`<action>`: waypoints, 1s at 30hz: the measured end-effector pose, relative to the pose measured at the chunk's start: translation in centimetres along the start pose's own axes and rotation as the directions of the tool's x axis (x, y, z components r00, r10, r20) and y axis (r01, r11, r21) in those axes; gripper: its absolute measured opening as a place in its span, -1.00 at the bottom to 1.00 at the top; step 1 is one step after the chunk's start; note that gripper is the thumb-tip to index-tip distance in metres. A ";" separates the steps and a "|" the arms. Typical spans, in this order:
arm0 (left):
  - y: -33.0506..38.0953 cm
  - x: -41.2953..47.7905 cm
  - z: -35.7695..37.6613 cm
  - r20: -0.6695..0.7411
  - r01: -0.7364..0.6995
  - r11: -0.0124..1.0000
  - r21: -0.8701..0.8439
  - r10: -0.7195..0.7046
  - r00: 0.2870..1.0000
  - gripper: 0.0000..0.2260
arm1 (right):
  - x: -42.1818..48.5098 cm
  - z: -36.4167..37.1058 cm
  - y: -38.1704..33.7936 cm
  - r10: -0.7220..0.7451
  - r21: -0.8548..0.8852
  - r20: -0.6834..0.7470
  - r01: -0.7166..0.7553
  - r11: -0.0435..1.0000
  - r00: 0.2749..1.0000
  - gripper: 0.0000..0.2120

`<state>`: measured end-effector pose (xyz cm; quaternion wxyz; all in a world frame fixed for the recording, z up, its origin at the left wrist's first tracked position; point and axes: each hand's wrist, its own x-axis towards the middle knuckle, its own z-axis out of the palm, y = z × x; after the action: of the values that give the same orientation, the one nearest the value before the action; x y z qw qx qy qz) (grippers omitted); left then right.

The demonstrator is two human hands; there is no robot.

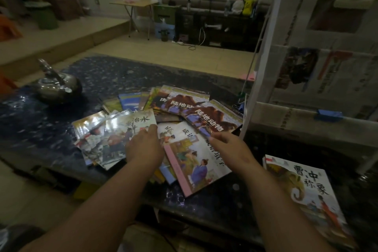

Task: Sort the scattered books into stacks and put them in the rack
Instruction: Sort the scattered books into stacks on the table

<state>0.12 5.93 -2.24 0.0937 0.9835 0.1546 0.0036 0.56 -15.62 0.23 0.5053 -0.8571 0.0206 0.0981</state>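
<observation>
Two bare forearms reach over the table (41,129) to the scattered books (184,100). Left hand (143,145) grips the edge of a glossy book (122,131); right hand (229,145) pinches a corner of a brown book (212,120). An elephant book (302,188) lies apart at 4 o'clock, the rack (286,120) at 2, a kettle (57,88) at 10.

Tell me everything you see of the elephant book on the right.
The elephant book is a thin, glossy paperback lying flat, cover up, at the near right corner of the dark table, apart from the scattered pile. Its pale cover shows a golden elephant, a figure in red and large black characters. Other books' edges peek from beneath it. No hand touches it.
</observation>
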 end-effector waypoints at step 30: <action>5.8 -4.0 -0.5 -0.283 -0.512 0.805 -0.299 0.437 0.854 -0.63 | 0.4 -1.9 1.5 0.236 0.195 -0.198 -0.198 0.961 0.951 -0.56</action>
<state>-1.96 -0.61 -0.60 0.2540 0.9503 -0.0920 0.1546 1.02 -17.99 -0.28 0.5583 -0.8082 0.1793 0.0558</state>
